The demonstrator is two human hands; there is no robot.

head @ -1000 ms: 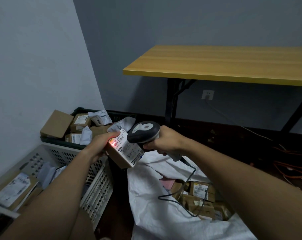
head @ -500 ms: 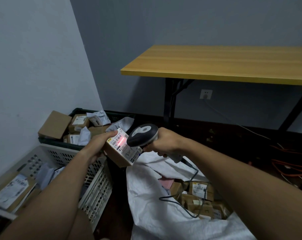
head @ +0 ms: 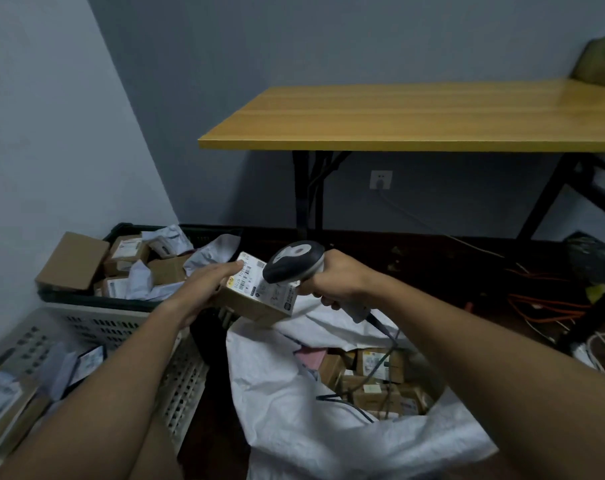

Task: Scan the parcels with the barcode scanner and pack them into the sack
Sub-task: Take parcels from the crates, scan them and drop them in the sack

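My left hand (head: 200,289) grips a small cardboard parcel (head: 256,299) with a white barcode label on top, held above the sack's left edge. My right hand (head: 339,278) grips the handle of a grey and black barcode scanner (head: 292,261), whose head hangs right over the label. No red light shows on the label. The scanner's cable (head: 384,358) drops into the open white woven sack (head: 294,410), where several brown parcels (head: 377,379) lie.
A dark crate (head: 86,299) at the back left holds several boxes and white mailer bags. A pale slotted basket (head: 128,327) with more parcels stands at the left. A wooden table (head: 415,119) on black legs stands behind. Orange and white cables (head: 554,306) lie on the floor at the right.
The red scan light on the label has gone out. The parcel has shifted a little to the right, under the scanner head. The view has tilted down and turned right.
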